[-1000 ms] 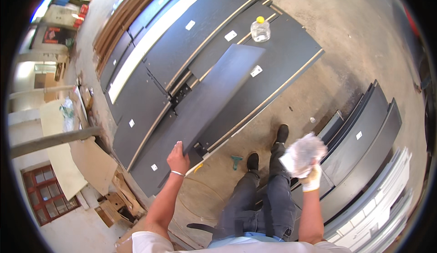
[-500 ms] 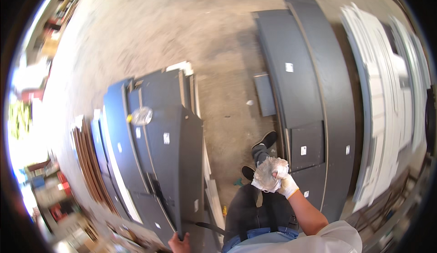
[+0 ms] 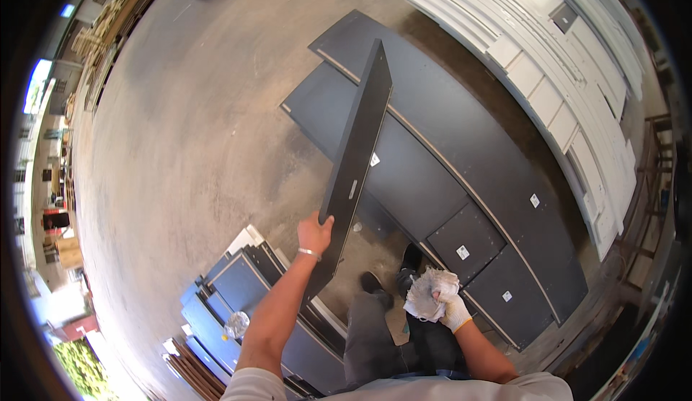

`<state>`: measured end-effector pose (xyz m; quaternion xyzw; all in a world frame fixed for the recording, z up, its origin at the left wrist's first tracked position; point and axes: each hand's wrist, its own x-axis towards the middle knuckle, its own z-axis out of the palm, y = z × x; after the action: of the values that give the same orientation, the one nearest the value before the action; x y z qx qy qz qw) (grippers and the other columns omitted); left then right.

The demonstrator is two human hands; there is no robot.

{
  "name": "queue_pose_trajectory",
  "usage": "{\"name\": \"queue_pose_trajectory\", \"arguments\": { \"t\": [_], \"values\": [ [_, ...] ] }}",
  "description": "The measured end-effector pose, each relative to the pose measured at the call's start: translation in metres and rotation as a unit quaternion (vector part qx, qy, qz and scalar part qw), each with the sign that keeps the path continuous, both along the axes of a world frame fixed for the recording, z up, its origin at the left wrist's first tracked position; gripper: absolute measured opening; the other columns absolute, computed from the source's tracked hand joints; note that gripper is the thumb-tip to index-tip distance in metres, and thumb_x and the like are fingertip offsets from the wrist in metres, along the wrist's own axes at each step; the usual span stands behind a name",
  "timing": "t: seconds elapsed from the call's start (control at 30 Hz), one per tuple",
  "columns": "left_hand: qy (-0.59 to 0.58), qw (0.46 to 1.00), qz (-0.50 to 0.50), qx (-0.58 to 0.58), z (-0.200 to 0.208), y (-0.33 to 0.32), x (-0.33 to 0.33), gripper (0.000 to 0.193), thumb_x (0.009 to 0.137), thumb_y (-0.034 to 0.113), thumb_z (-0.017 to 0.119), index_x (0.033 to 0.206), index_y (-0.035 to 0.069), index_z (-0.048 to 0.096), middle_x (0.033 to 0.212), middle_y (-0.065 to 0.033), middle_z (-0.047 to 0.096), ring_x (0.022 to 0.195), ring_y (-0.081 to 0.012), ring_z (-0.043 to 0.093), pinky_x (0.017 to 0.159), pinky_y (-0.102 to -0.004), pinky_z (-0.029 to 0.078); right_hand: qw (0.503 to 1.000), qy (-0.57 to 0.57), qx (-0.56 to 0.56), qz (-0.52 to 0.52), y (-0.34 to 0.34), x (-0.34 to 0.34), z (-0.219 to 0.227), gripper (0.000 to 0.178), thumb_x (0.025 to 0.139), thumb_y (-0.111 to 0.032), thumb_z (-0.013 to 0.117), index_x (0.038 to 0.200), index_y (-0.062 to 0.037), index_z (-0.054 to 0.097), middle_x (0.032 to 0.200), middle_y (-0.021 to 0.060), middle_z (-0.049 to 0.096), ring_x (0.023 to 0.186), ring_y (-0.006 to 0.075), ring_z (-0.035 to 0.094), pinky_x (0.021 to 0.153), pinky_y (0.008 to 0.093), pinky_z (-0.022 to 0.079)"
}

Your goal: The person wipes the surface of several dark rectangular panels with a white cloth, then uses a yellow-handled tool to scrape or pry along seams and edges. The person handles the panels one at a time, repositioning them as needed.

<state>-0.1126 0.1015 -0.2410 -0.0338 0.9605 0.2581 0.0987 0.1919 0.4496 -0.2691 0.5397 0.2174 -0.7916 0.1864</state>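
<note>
The long dark panel (image 3: 357,163) sits at the centre of the frame, carried clear of the floor, its long axis running from lower centre up and slightly right toward the upper middle. The near end is low, by the body; the far end points away over the dark boards lying on the ground (image 3: 461,148).

The left hand (image 3: 315,234) is clasped on the panel's left edge close to the near end, thumb over the face, a band at the wrist. Nearly the whole length of the panel therefore extends up-frame, beyond the grip, and is unsupported there; judged from this, the load is lever-heavy at the far end.

The right hand (image 3: 453,307), gloved, is at lower right, well apart from the panel, and is clenched around a bundle of white cloth (image 3: 429,294). It bears none of the panel. The left hand is the nearer and the only one in contact.

Outward: a second stack of dark panels (image 3: 238,293) at lower left, white boards (image 3: 577,91) ranged along the upper right, bare concrete floor (image 3: 187,134) at left.
</note>
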Motion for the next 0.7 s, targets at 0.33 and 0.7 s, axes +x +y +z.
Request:
{"name": "queue_pose_trajectory", "arguments": {
  "t": [0.33,0.7],
  "values": [
    [-0.047,0.977,-0.107,0.179,-0.078,0.060,-0.322,0.034,0.085,0.024,0.080,0.100,-0.005,0.074,0.093,-0.0251,0.076,0.085,-0.0401,0.074,0.079,-0.0433,0.057,0.967,0.032,0.000,-0.252,-0.074,-0.061,0.010,0.072,0.082,-0.003,0.077,0.148,-0.0048,0.048,0.137,0.0178,0.062,0.128,0.0445,0.060,0.111,0.0613,0.049],
    [-0.203,0.965,-0.051,0.157,-0.203,-0.026,-0.506,0.049,0.089,0.019,0.080,0.129,-0.006,0.067,0.122,-0.0214,0.073,0.110,-0.0289,0.071,0.095,-0.0374,0.055,0.967,-0.053,-0.009,-0.249,-0.248,-0.182,0.013,0.058,0.084,0.001,0.073,0.139,-0.0050,0.055,0.122,0.0136,0.068,0.110,0.0383,0.070,0.094,0.0564,0.060]
  ]
}}
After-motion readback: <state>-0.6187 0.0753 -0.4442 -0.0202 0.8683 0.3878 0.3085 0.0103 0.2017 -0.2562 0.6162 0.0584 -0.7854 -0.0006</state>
